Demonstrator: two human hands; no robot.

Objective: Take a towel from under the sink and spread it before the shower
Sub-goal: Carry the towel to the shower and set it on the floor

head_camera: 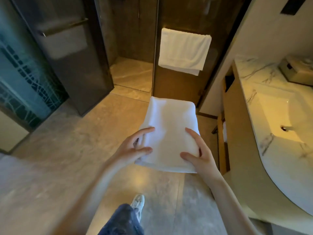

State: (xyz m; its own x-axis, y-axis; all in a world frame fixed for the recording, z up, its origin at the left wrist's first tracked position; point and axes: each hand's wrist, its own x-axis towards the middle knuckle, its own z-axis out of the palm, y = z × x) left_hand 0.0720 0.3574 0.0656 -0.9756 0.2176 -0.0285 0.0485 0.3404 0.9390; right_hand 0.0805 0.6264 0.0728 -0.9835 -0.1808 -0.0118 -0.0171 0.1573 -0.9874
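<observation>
Both hands — left hand (135,146), right hand (198,155) — grip a folded white towel (169,133) above the marble-look floor (67,167). Ahead, another towel (183,50) hangs on the glass shower door (177,85) — marble vanity (254,73) at right

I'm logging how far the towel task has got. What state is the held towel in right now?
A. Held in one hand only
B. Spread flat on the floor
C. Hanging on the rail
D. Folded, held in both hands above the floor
D: the folded towel is gripped by the left hand and right hand, above the floor.
</observation>
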